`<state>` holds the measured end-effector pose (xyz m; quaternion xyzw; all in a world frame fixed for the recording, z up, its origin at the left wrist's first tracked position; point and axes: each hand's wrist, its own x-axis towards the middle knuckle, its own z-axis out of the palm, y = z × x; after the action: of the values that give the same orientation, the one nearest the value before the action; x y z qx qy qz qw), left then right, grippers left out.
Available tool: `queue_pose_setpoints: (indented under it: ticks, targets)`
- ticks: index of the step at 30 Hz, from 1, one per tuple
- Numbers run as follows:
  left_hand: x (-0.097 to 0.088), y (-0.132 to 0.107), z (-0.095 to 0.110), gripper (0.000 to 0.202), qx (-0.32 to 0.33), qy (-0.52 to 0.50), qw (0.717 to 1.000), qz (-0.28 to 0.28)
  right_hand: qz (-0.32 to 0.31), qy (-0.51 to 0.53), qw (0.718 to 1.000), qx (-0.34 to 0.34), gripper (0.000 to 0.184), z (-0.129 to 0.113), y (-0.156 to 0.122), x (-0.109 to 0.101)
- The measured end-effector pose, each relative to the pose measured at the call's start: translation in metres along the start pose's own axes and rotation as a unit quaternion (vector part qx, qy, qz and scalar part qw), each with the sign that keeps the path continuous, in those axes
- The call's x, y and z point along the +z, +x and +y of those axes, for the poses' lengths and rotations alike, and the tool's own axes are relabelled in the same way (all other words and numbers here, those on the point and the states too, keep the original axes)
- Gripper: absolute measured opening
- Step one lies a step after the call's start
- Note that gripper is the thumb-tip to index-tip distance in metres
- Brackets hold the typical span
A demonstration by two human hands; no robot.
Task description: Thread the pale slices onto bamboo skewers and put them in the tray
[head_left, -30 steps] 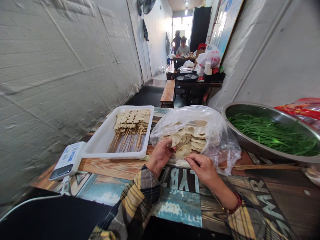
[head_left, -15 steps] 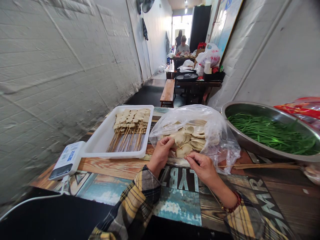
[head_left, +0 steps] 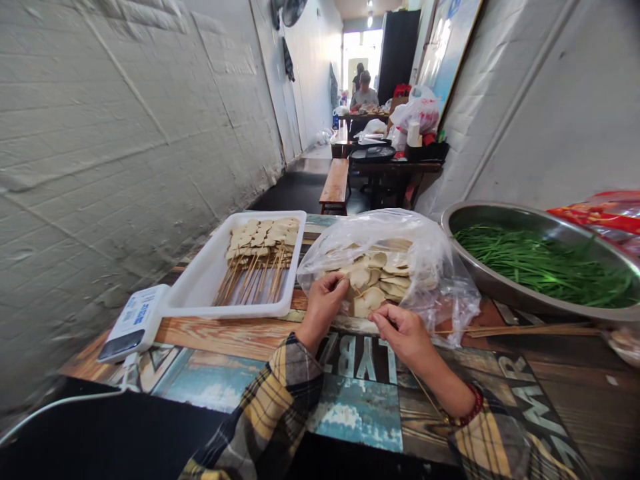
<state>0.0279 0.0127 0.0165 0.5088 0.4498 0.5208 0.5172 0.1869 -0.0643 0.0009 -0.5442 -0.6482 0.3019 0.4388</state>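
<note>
My left hand is closed in a pinch at the near left edge of an open clear plastic bag. Between thumb and fingers it seems to grip the edge of a pale round slice, partly hidden by the fingertips. Thin beige slices lie heaped in the bag. To the right, my right hand pinches a thin bamboo skewer, whose shaft runs back under the palm toward the wrist. The skewer's tip is hard to make out among the slices.
A white tray at left holds skewered slices. Beside it lies a white device with a cable. A metal basin of green stalks stands right, loose skewers before it. Two people are far back.
Both hands keep nearly the same pose at the bag's near edge. The whole view has shifted very slightly.
</note>
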Motion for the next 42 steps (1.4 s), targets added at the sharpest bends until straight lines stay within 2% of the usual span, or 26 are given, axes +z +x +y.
queue_pose_setpoints:
  ticks: [6,13,17,21,25,29,33,37,40,42]
  targets:
    - [-0.001,0.0,-0.002,0.015,0.003,0.022,1.0,-0.007,0.002,0.065,0.997,0.03,0.032,0.003,0.001,0.003]
    - [0.002,-0.003,0.001,0.025,-0.018,0.002,0.998,-0.065,0.0,0.125,0.989,0.074,0.035,0.009,0.003,0.007]
    - [0.003,-0.003,-0.001,0.024,-0.067,-0.079,0.99,-0.101,0.005,0.166,0.983,0.084,0.036,0.009,0.004,0.007]
    - [0.003,-0.002,-0.001,0.031,-0.121,-0.19,0.967,-0.12,-0.002,0.161,0.984,0.08,0.037,0.007,0.004,0.007]
    - [0.002,-0.002,-0.002,0.029,-0.161,-0.217,0.951,-0.15,-0.015,0.126,0.99,0.063,0.036,0.006,0.003,0.007]
    - [0.002,-0.002,-0.003,0.03,-0.165,-0.206,0.956,-0.127,-0.021,0.076,0.996,0.036,0.032,0.007,0.003,0.008]
    - [0.007,-0.005,-0.002,0.03,-0.129,-0.169,0.974,-0.074,-0.015,0.009,1.0,0.007,0.028,0.008,0.002,0.009]
    - [0.013,-0.008,-0.002,0.023,-0.11,-0.127,0.985,-0.029,0.01,-0.078,0.995,-0.053,0.023,0.004,0.0,0.01]
    - [0.014,-0.008,-0.004,0.021,-0.103,-0.105,0.989,-0.019,0.016,-0.111,0.991,-0.078,0.023,0.002,0.0,0.011]
    - [0.012,-0.007,-0.004,0.025,-0.12,-0.121,0.985,-0.029,0.016,-0.105,0.992,-0.072,0.023,0.004,0.0,0.01]
